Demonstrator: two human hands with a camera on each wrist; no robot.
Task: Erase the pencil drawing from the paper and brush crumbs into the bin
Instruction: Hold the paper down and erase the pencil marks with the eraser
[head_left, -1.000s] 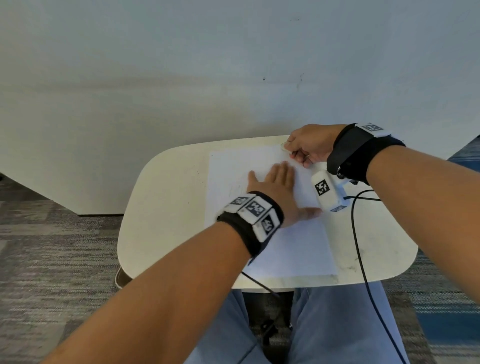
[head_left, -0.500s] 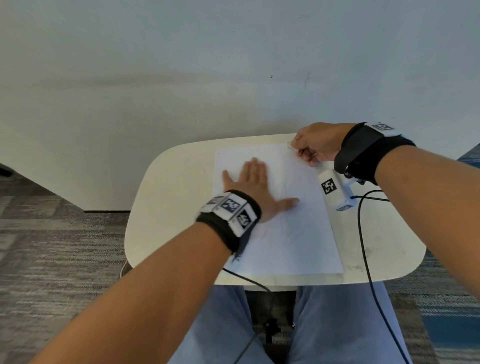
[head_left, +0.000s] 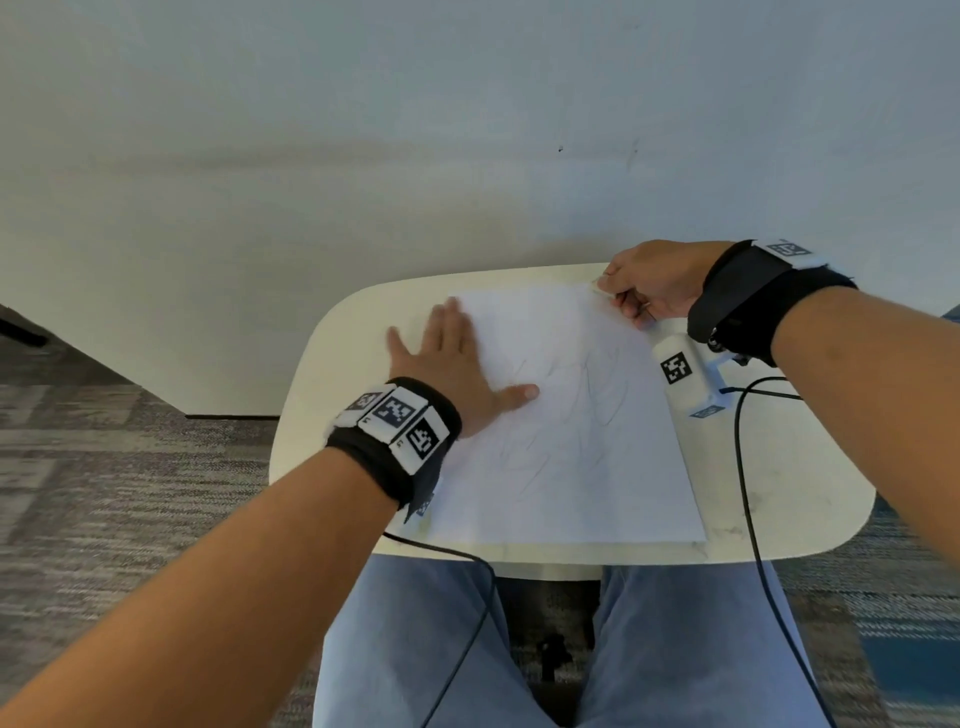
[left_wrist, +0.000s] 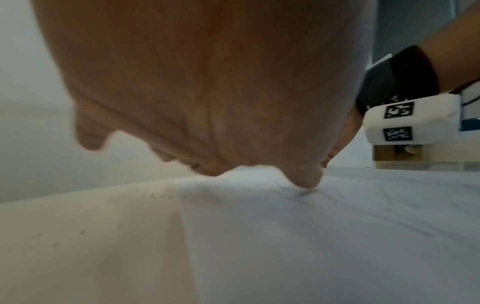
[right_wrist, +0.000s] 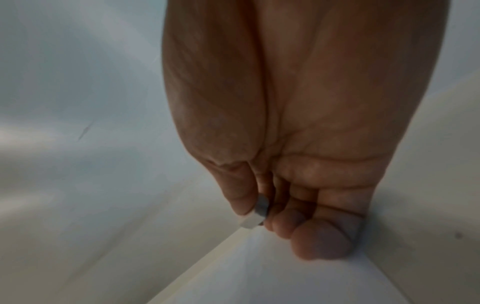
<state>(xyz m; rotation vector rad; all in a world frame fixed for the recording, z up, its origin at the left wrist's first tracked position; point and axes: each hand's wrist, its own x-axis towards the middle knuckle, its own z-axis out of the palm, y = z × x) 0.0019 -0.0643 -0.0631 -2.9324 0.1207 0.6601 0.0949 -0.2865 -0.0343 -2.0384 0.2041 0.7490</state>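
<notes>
A white sheet of paper (head_left: 571, 441) with faint pencil lines (head_left: 587, 395) lies on the small cream table (head_left: 332, 415). My left hand (head_left: 452, 358) lies flat with straight fingers on the sheet's far left part, thumb pointing right. My right hand (head_left: 649, 283) rests at the paper's far right corner and pinches a small pale eraser (right_wrist: 255, 216) between thumb and fingers, the other fingers curled. Dark eraser crumbs (left_wrist: 158, 195) lie on the table just past the paper's left edge. No bin is in view.
A white wall stands right behind the table. Black cables (head_left: 748, 467) run over the table's right side and down past my knees. Grey carpet (head_left: 130, 467) surrounds the table. Blue jeans (head_left: 415, 649) sit under the front edge.
My left hand has slid left and away across the paper, uncovering the pencil lines in the middle. The right hand has stayed at the far right corner with the eraser.
</notes>
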